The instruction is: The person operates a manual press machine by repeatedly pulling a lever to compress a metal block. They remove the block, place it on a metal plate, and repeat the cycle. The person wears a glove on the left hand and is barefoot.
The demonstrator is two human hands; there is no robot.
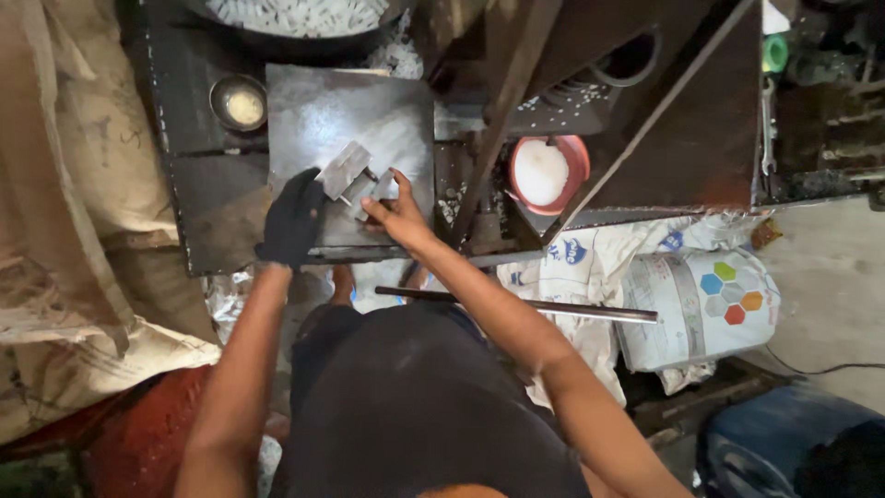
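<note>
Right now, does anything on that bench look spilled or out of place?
Yes. Small white pieces lie scattered loose on the dark bench beside the big pan, outside it. The gloved left hand and bare right hand hold metal blocks on the plate.

The left hand [293, 221] wears a black glove and meets a dull grey metal block [345, 169] on a scuffed silver-grey steel plate [323, 106] atop the near-black bench [180, 111]. At ten o'clock from the block, a small dark round bowl [239, 101] holds pale yellow. At three o'clock, an orange-red round tub [549, 172] holds white powder. At four o'clock, a white sack [705, 309] carries a honeycomb of blue, green, yellow, orange and red hexagons.
</note>
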